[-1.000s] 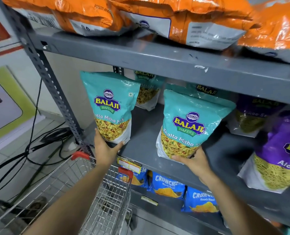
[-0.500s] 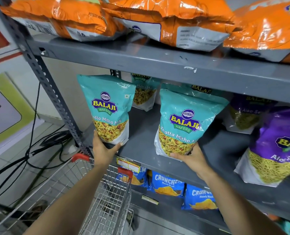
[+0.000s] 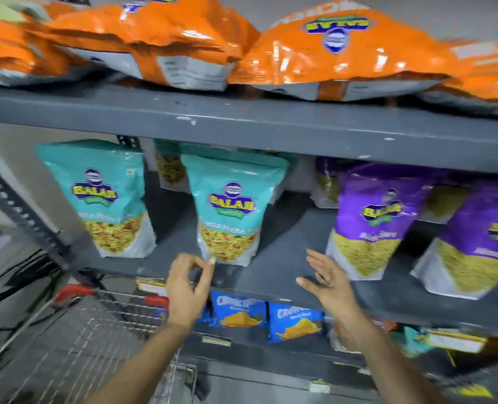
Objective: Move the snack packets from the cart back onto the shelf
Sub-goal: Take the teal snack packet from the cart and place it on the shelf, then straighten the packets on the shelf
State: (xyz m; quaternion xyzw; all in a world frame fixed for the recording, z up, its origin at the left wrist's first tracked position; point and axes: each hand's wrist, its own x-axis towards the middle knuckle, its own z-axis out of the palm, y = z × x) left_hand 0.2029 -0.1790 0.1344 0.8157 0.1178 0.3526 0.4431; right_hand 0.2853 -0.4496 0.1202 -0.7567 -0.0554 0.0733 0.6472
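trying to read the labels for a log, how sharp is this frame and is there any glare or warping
Head view: motion blur smears the whole frame, so the small print on the teal packets and purple packets is unreadable; only the big brand logo can be made out. Head view: white glare streaks the orange bags. Head view: the wide lens makes the shelf edge slope.

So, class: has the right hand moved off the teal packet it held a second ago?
Yes. The right hand has let go and now hovers open, right of that teal packet, over the shelf's bare front.
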